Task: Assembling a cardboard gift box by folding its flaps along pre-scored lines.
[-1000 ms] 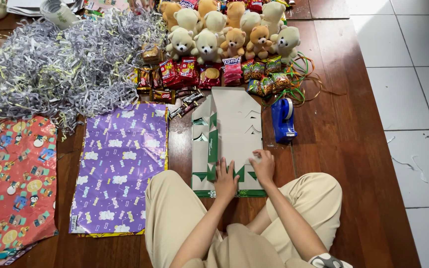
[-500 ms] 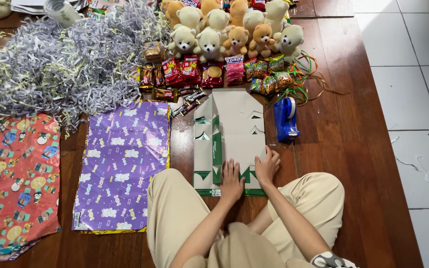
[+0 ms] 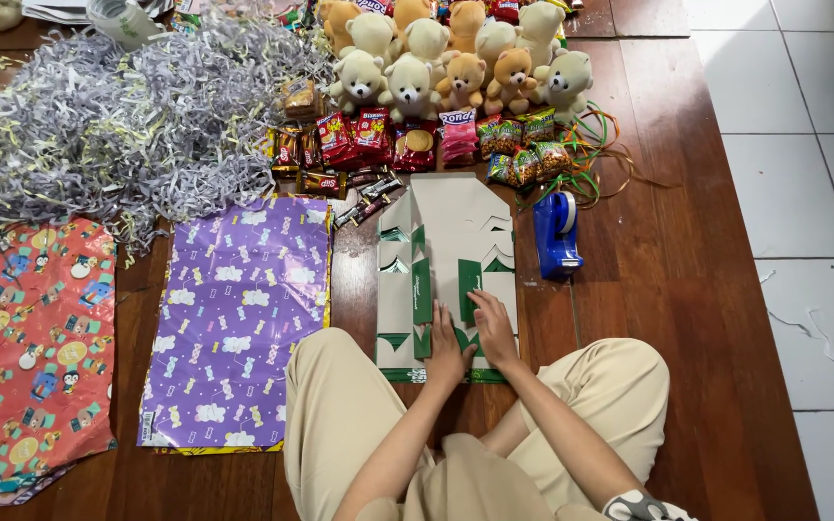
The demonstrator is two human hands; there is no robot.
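Floor clutter around the hands
Teddy bears (image 3: 456, 58) and snack packets (image 3: 407, 140) beyond; blue tape dispenser (image 3: 557, 232) right; purple wrapping paper (image 3: 234, 318), red wrapping paper (image 3: 26, 347), shredded paper (image 3: 118, 116) left.

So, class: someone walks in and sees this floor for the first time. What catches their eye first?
Probably the big heap of grey and yellow shredded paper at top left, and the cluster of small teddy bears along the top. Then the centre, where the left hand and right hand press on a flat green-and-grey cardboard box, beside a purple wrapping sheet.
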